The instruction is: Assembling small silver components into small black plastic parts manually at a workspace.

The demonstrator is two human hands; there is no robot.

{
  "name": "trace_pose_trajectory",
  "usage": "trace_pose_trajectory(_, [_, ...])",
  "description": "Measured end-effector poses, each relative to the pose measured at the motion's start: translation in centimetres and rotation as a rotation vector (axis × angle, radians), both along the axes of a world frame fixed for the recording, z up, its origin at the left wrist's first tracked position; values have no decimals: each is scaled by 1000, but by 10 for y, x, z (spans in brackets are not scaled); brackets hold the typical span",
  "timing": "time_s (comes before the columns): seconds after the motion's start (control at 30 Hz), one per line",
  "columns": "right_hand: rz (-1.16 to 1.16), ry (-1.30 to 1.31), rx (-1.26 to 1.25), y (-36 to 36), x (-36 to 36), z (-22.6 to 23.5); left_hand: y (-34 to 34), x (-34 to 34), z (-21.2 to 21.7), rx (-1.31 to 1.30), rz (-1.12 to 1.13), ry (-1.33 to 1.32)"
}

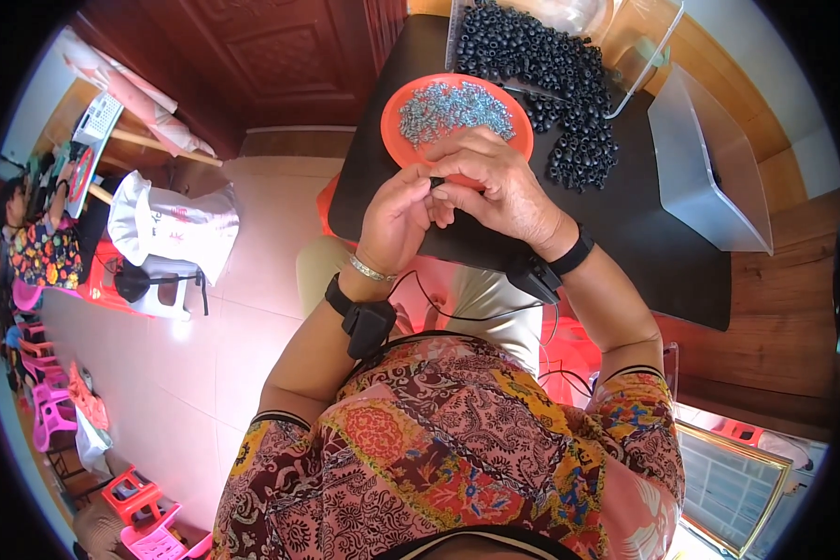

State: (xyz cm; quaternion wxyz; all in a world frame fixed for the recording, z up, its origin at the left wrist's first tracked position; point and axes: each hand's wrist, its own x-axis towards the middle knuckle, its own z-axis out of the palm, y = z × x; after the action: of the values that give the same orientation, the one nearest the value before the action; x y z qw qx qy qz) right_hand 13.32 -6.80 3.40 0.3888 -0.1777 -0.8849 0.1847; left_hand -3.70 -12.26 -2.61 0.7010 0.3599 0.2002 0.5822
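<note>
My left hand and my right hand meet just over the near edge of a dark table. Between their fingertips is a small black plastic part, pinched from both sides. Its exact shape is mostly covered by the fingers. Right behind my hands sits an orange-red plate heaped with small silvery screws. Farther back, a large pile of black ring-like plastic parts spills from a clear container toward the plate's right side.
A translucent plastic bin stands on the right of the black tabletop. Thin cables hang by my wrists. To the left are a white sack, plastic stools, and another person at a table.
</note>
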Motion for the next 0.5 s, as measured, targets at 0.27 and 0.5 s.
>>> trace_pose_trajectory(0.27, [-28, 1, 34, 25, 16, 5, -1, 1, 1, -22, 79, -40])
trace_pose_trajectory(0.5, [-209, -239, -11, 39, 37, 1, 2, -1, -2, -27, 58, -64])
